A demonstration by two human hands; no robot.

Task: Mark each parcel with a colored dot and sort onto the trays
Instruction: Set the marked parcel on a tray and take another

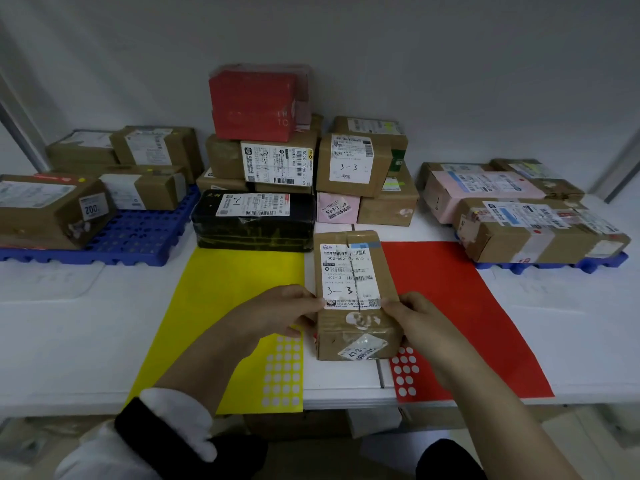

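Steadying a parcel for its dot

Centre frame, left hand [280, 313] and right hand [419, 320] clasp the parcel [353, 292] by its sides, fingers curled round it, label up, likely for reading. It rests between yellow sheet [225, 289] and red sheet [450, 299], dots close by.

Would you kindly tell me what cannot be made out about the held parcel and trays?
Head view:
- held parcel: underside hidden; small label print blurred.
- left blue tray: cut off by the left edge.
- right blue tray: mostly covered by parcels.
- red dot sheet: part hidden under the parcel and right hand.
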